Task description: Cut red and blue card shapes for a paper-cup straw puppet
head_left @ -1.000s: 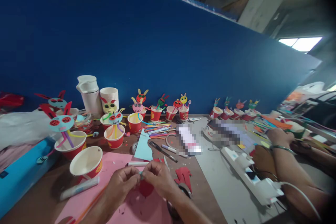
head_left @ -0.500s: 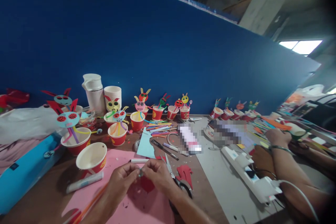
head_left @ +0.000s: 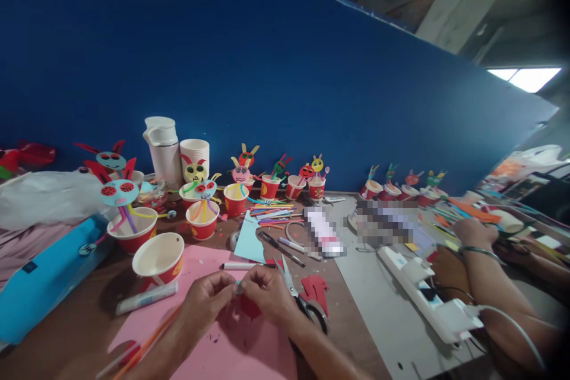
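My left hand (head_left: 208, 300) and my right hand (head_left: 267, 297) meet fingertip to fingertip over a pink sheet (head_left: 231, 344), both pinched on a tiny pale piece (head_left: 238, 288) that I cannot make out. A red paper cut-out (head_left: 249, 307) lies under them. Scissors (head_left: 300, 300) rest just right of my right hand. An empty red paper cup (head_left: 159, 259) and a white glue tube (head_left: 146, 298) stand left of my left hand. A white marker (head_left: 240, 265) lies beyond the hands.
Decorated red cups with paper animal faces (head_left: 202, 214) line the back by the blue wall, with a white jug (head_left: 161, 148) and cup stack (head_left: 195, 157). Straws (head_left: 271, 214), a power strip (head_left: 427, 294) and another person's arm (head_left: 485, 267) occupy the right. A blue box (head_left: 44, 282) sits left.
The view has shifted a little, so the table's things sit slightly lower and to the right. Both hands stay pinched together over the pink sheet, and the scissors have come fully into sight.
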A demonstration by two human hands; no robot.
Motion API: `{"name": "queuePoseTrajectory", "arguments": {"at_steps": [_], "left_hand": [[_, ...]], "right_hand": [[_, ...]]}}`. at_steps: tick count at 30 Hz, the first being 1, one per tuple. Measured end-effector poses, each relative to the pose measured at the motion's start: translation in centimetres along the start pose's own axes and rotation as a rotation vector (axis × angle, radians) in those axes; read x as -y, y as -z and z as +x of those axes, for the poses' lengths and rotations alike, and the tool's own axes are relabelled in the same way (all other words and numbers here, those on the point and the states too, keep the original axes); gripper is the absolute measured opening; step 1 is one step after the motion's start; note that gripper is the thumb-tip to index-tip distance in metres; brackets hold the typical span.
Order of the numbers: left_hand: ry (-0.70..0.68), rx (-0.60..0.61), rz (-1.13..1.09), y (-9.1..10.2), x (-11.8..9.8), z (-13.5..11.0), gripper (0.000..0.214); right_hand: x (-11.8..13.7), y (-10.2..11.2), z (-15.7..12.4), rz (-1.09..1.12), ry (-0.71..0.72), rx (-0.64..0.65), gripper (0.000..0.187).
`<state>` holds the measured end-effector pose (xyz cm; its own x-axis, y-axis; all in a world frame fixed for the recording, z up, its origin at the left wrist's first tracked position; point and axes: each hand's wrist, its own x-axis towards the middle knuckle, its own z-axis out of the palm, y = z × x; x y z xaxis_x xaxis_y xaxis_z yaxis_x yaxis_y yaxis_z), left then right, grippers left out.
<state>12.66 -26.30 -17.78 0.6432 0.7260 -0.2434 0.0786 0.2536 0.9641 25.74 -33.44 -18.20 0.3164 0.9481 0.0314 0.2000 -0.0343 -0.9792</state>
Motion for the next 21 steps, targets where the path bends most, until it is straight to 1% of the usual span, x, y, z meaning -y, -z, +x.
{"name": "queuePoseTrajectory", "arguments": {"at_steps": [2, 5, 7, 12, 16, 21], "left_hand": [[0.0, 0.017, 0.016, 0.05, -0.13, -0.14, 0.025], [-0.002, 0.085, 0.011, -0.03, -0.33, -0.36, 0.025], [0.007, 0.101, 0.011, -0.15, -0.35, -0.45, 0.024], [-0.031, 0.043, 0.042, -0.45, -0.33, -0.65, 0.022], [-0.045, -0.002, 0.026, -0.63, -0.44, -0.81, 0.02], [-0.009, 0.023, -0.009, -0.7, -0.44, -1.03, 0.019]], "right_hand": [[0.14, -0.01, -0.1, 0.003, 0.0, -0.002, 0.013], [0.29, 0.06, -0.17, 0.009, 0.005, -0.016, 0.014], [0.36, 0.15, -0.15, 0.006, 0.018, -0.027, 0.013], [0.65, 0.38, -0.26, -0.009, 0.052, -0.03, 0.012], [0.79, 0.37, -0.44, -0.018, 0.076, -0.021, 0.01], [0.59, 0.15, -0.53, -0.018, 0.081, -0.021, 0.012]]}}
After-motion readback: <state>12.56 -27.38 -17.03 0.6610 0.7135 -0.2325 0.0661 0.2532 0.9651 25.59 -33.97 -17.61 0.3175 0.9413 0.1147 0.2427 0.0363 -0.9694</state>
